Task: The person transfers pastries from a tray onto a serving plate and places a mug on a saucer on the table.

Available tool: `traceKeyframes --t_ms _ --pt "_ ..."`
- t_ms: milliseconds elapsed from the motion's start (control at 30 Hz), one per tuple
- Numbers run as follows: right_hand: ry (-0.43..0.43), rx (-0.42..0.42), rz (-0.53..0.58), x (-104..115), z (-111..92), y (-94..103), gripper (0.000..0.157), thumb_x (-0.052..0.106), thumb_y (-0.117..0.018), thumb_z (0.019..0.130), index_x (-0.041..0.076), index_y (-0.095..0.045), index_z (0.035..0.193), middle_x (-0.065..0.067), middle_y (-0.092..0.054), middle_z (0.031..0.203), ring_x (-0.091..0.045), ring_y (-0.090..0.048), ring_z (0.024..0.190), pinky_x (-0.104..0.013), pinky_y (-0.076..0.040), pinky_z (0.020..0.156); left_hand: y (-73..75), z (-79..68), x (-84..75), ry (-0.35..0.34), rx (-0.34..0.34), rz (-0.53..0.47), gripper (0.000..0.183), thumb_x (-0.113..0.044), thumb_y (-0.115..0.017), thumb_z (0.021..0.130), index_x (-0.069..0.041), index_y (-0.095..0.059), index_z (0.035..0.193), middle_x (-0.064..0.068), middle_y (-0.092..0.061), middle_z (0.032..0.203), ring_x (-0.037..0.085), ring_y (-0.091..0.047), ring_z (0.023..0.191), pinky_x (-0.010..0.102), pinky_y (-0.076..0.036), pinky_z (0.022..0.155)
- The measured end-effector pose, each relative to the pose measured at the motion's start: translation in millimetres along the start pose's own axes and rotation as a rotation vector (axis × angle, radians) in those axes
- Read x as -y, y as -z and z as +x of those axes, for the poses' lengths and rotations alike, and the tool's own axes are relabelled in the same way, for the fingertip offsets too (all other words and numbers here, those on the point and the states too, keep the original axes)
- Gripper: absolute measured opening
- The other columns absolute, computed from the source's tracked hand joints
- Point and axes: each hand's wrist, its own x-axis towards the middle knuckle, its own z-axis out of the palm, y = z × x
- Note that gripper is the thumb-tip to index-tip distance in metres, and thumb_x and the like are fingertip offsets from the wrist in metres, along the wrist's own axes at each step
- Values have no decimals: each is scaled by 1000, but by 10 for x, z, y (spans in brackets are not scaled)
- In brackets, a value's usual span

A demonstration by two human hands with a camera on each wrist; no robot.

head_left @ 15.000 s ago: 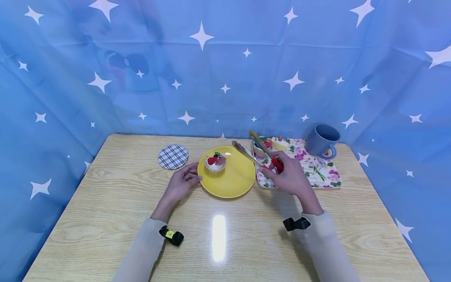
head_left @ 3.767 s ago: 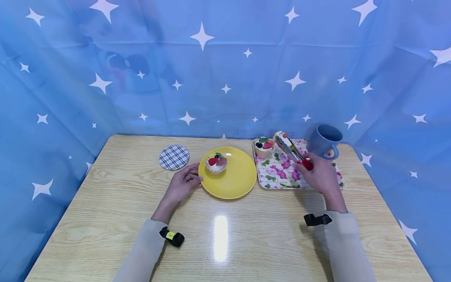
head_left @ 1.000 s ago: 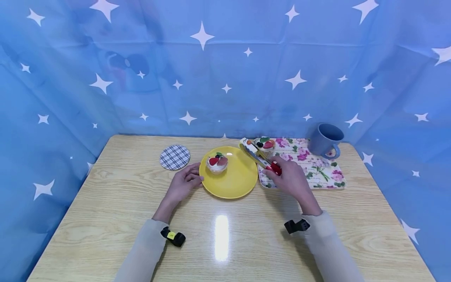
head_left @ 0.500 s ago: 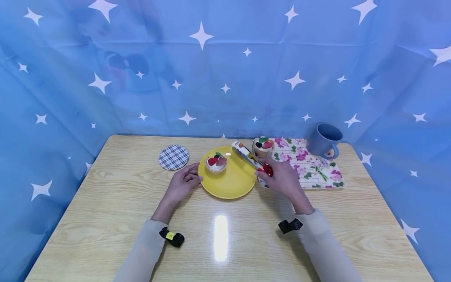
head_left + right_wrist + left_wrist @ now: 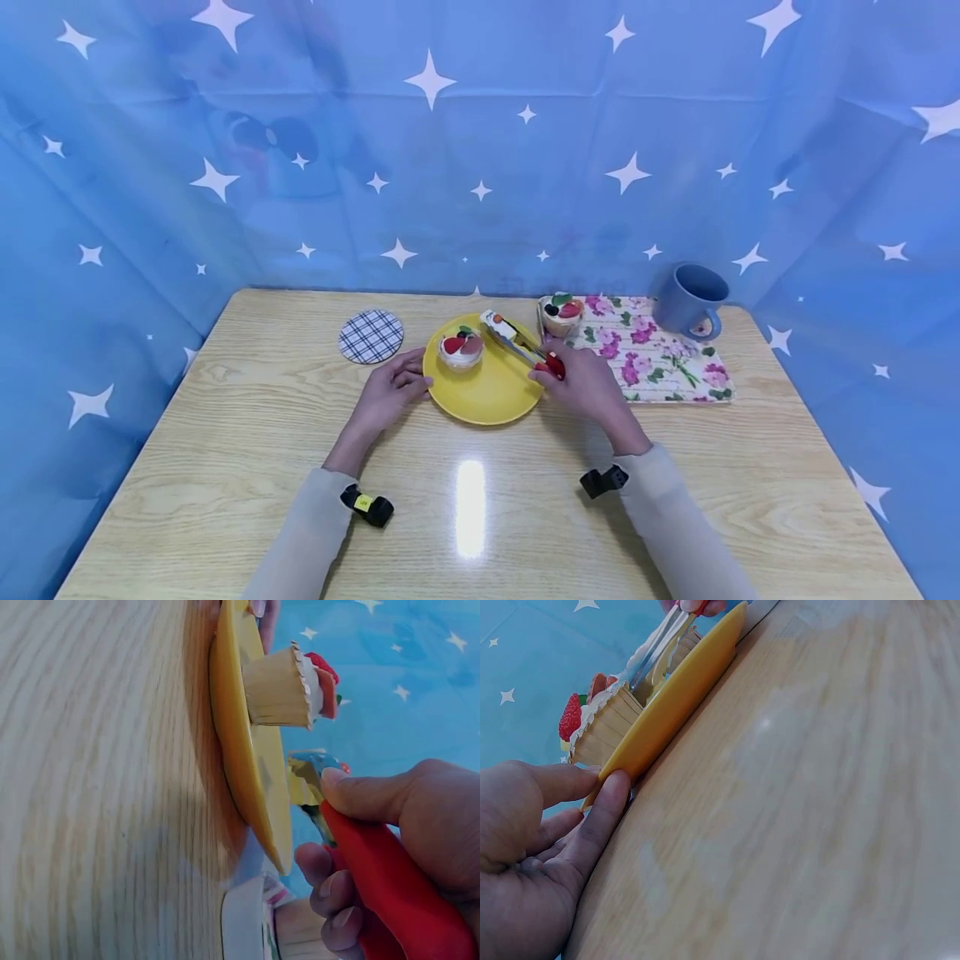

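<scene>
My right hand (image 5: 588,385) grips the red handles of the tongs (image 5: 390,877). Their tips pinch a small cake slice (image 5: 498,324), white-topped with an orange dot and yellow sided. It is over the right back part of the yellow plate (image 5: 487,402); in the right wrist view the slice (image 5: 302,784) is close to the plate's surface, contact unclear. A fruit-topped cupcake (image 5: 461,354) with a strawberry stands upright on the plate's left half. At the plate's left rim, my left hand (image 5: 386,392) pinches the edge between thumb and fingers, also seen in the left wrist view.
Right of the plate lies a flowered tray (image 5: 675,371). Another fruit cupcake (image 5: 561,315) stands at its back left corner, and a blue mug (image 5: 686,300) at its back right. A checked round coaster (image 5: 371,337) lies left of the plate. A starry curtain (image 5: 480,150) hangs behind the table.
The tongs, open and without cake earlier, took the slice from the tray. My right hand has carried it left and lowered it over the plate. My left hand stays at the rim.
</scene>
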Motion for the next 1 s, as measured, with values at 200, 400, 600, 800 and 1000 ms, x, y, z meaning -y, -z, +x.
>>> traceKeyframes --t_ms 200,400,600,800,1000 --pt "-3 11 -29 15 9 -31 51 40 -74 94 9 -64 133 -4 -57 74 -18 -47 63 -27 -33 52 -1 -4 -11 -8 7 4 56 -9 -69 98 -15 -51 151 16 -63 126 15 -68 102 28 -66 84" --pt "28 2 -70 31 14 -89 45 41 -76 93 11 -68 126 -2 -56 72 -17 -47 62 -27 -32 51 16 1 -6 -1 9 2 57 -8 -69 98 -15 -51 151 17 -63 127 15 -69 102 28 -66 84" --pt "20 22 -104 51 -3 -104 48 43 -75 93 12 -67 128 -1 -53 69 -17 -45 61 -26 -29 50 19 -9 -23 6 8 14 56 -10 -69 98 -17 -51 150 15 -64 126 17 -69 102 28 -66 83" --pt "21 29 -105 51 -9 -88 49 44 -75 92 12 -66 128 -1 -52 69 -17 -44 60 -26 -28 50 21 -17 -19 -5 13 5 57 -9 -69 98 -15 -50 151 15 -64 127 14 -69 99 29 -66 82" --pt "8 38 -94 66 -22 -70 53 44 -75 92 11 -65 133 -1 -52 69 -16 -44 60 -26 -29 50 18 -11 -11 0 20 5 56 -10 -69 98 -17 -51 150 15 -64 126 16 -69 101 29 -66 83"
